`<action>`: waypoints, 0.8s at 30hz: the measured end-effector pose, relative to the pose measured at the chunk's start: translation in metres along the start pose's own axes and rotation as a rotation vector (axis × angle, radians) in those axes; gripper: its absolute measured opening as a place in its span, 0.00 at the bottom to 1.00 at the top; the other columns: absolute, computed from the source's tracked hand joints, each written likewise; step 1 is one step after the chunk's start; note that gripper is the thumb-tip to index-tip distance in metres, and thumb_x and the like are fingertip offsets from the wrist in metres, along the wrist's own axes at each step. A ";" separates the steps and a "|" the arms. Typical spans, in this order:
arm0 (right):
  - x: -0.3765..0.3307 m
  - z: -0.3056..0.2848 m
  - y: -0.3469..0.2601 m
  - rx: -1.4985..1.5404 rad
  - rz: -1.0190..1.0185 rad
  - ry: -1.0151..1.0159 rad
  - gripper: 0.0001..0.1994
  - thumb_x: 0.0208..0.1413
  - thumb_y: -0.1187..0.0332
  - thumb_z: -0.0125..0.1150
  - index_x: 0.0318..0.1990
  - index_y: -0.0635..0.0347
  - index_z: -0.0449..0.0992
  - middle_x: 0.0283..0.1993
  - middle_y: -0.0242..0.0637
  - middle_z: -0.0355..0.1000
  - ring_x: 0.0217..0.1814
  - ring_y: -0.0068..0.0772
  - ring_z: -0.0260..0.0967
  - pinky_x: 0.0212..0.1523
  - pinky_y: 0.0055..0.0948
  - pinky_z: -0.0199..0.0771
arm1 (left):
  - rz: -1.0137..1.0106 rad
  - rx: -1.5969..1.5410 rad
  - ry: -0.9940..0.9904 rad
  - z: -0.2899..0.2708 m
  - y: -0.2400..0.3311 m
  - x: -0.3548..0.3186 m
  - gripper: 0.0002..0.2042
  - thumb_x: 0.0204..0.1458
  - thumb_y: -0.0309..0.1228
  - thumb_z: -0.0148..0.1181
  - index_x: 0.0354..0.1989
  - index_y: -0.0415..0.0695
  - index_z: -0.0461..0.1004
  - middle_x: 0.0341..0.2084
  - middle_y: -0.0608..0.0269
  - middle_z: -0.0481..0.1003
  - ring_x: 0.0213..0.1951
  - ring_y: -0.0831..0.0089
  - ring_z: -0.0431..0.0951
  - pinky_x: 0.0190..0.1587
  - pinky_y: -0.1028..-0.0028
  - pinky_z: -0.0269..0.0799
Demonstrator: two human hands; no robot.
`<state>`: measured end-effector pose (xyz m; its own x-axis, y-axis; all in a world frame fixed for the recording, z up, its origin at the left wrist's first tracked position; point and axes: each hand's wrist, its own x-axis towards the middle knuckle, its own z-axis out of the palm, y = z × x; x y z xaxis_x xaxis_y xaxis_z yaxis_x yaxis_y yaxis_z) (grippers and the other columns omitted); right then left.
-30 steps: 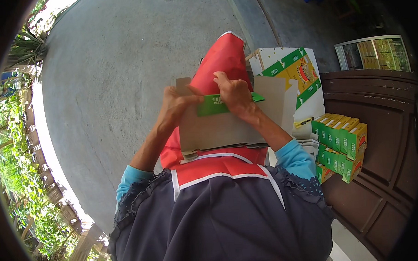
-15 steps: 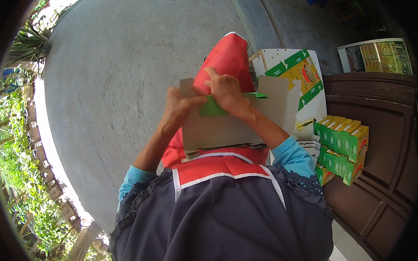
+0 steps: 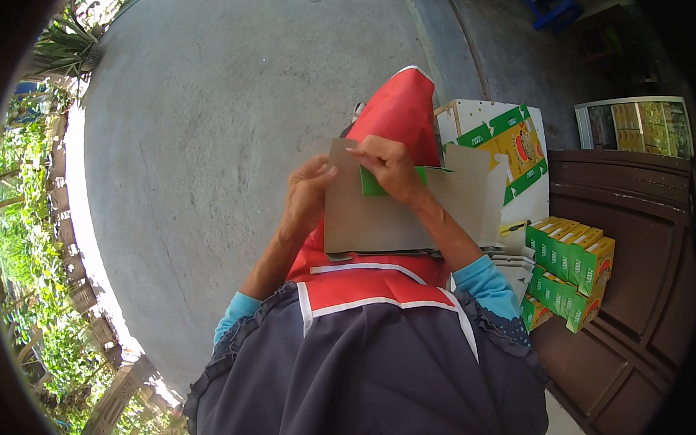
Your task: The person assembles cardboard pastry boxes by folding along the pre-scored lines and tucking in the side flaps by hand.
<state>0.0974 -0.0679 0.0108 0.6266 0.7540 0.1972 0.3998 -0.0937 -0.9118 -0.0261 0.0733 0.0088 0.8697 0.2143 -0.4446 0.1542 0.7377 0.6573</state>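
Observation:
A flat grey-brown cardboard box blank (image 3: 379, 220) with a green printed flap (image 3: 371, 184) rests upright on my lap over red trousers (image 3: 398, 112). My left hand (image 3: 307, 194) holds its left edge near the top corner. My right hand (image 3: 390, 166) pinches the top edge and the green flap, fingers curled over it. Part of the blank's right side spreads out toward a large printed carton.
A big white, green and yellow carton (image 3: 506, 147) stands to my right. Stacked small green and yellow boxes (image 3: 568, 267) sit on a dark brown wooden surface (image 3: 632, 230). Bare concrete floor (image 3: 207, 130) lies ahead, plants (image 3: 27, 252) at left, a blue stool (image 3: 551, 3) far off.
The cardboard blank has been lifted and turned more upright. My right hand shifted left along the top edge and folded the green flap, while my left hand slid up the left edge.

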 end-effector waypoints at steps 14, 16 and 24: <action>-0.005 -0.003 0.007 -0.189 -0.222 -0.063 0.11 0.41 0.81 0.60 0.34 0.63 0.82 0.28 0.37 0.70 0.31 0.32 0.68 0.31 0.32 0.71 | -0.028 0.351 0.007 -0.024 -0.015 0.019 0.12 0.59 0.32 0.56 0.37 0.33 0.77 0.27 0.62 0.78 0.26 0.76 0.77 0.31 0.77 0.73; 0.007 -0.006 0.000 0.032 0.114 -0.126 0.08 0.38 0.79 0.63 0.30 0.64 0.82 0.25 0.37 0.73 0.28 0.29 0.69 0.29 0.32 0.70 | 0.113 0.464 0.031 -0.013 -0.014 0.017 0.13 0.58 0.34 0.58 0.36 0.34 0.77 0.25 0.64 0.77 0.26 0.79 0.75 0.29 0.79 0.70; 0.024 -0.014 0.014 -0.003 0.330 -0.291 0.06 0.32 0.76 0.69 0.22 0.65 0.80 0.18 0.35 0.74 0.20 0.21 0.66 0.23 0.28 0.64 | 0.337 0.702 0.112 0.006 -0.026 0.015 0.12 0.57 0.34 0.59 0.33 0.35 0.79 0.22 0.69 0.75 0.25 0.83 0.71 0.27 0.81 0.65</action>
<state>0.1275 -0.0600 0.0083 0.5067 0.8349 -0.2149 0.2119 -0.3622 -0.9077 -0.0143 0.0536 -0.0113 0.8757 0.4452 -0.1869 0.1830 0.0521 0.9817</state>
